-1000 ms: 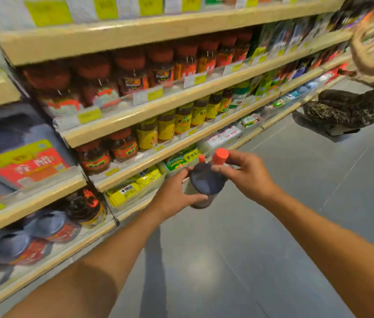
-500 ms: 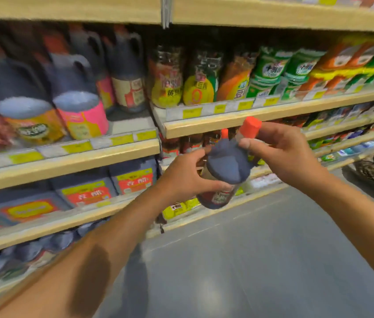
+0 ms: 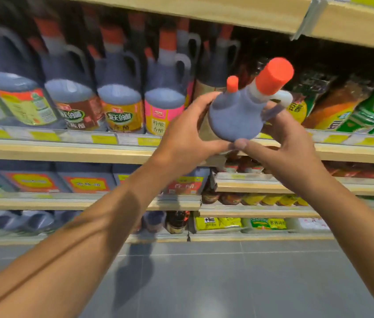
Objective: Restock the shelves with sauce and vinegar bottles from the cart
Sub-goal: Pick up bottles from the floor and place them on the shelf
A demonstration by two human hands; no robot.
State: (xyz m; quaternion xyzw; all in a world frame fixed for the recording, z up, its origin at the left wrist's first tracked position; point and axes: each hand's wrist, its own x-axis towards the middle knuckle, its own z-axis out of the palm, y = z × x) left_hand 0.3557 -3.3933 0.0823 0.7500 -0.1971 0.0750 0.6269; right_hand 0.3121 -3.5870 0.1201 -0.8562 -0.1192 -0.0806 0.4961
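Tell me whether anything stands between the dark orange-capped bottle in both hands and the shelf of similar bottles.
Nothing visible lies between the dark plastic bottle with the orange cap and the wooden shelf. Dark handled bottles line its front row, though; any gap behind the held one is hidden.

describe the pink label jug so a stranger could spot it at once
Find the pale wooden shelf holding a row of dark handled plastic jugs with orange caps. Go along it to the jug just left of the left hand gripping a dark orange-capped plastic bottle. It is the only pink-labelled jug; its left neighbour wears yellow.
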